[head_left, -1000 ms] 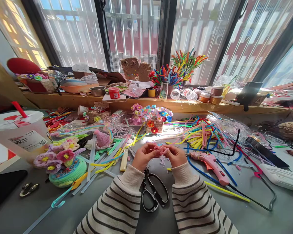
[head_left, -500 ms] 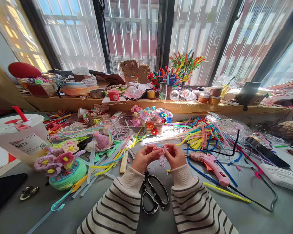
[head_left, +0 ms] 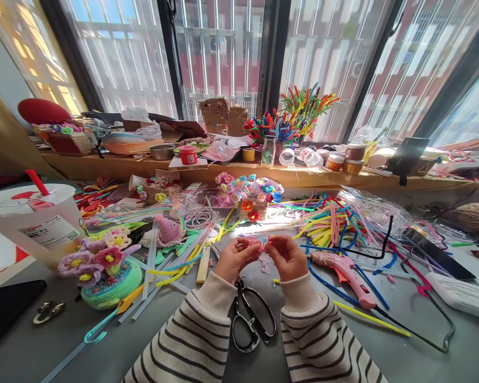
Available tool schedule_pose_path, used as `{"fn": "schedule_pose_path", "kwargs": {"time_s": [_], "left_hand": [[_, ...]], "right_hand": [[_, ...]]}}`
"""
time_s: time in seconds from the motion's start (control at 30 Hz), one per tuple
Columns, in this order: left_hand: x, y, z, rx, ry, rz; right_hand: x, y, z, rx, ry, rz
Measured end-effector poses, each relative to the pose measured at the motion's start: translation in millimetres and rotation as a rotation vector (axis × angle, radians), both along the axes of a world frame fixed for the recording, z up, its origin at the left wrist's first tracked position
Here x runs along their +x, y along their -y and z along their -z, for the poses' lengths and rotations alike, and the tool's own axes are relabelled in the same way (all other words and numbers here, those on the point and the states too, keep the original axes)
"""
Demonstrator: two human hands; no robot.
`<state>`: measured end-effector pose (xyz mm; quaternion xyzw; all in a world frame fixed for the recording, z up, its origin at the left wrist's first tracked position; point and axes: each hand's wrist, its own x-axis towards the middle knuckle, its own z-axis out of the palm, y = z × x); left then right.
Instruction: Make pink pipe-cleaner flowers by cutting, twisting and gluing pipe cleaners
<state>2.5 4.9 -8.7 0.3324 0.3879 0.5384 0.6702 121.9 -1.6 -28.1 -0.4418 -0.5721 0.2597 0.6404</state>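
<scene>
"At the left of the tabletop (head_left: 175, 346) I see a green pot (head_left: 114, 287) of fuzzy flowers (head_left: 108, 258). What's next along?"

"The left hand (head_left: 232, 261), thumb and fingers pinched on a small pink fuzzy piece (head_left: 256, 243)."

"Where does that piece lie from the hands?"

"Between them, at the fingertips, beyond the handles of the scissors (head_left: 255, 318). Most of what shows is on the left hand's side, so I'd call that one nearer."

"Its long axis?"

"Crosswise, perhaps, from hand to hand; it's too small and covered to be sure."

"And the right hand (head_left: 291, 259)?"

"Pinched narrow on the piece's right end, as far as I can make out."

"Farther right?"

"A pink glue gun (head_left: 349, 274), apart from both hands, nozzle towards them."
</scene>
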Motion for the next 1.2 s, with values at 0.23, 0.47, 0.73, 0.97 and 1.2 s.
{"fn": "schedule_pose_path", "kwargs": {"time_s": [0.23, 0.47, 0.73, 0.97, 1.2], "left_hand": [[-1.5, 1.6, -3.5, 0.005, 0.02, 0.05], [-3.5, 1.1, -0.9, 0.04, 0.026, 0.062], [-2.0, 1.6, -1.9, 0.028, 0.053, 0.064], [-3.4, 2.1, -2.1, -0.001, 0.085, 0.074], [-2.6, 2.9, -2.0, 0.005, 0.096, 0.064]], "right_hand": [[1.6, -0.4, 0.0, 0.018, 0.068, 0.033], [3.9, 2.6, -4.7, 0.2, 0.385, 0.079], [4.1, 0.9, 0.9, 0.295, 0.508, 0.089], [2.2, 2.2, -3.4, -0.031, 0.062, -0.013], [0.7, 0.3, -2.7, -0.148, -0.047, -0.05]]}}
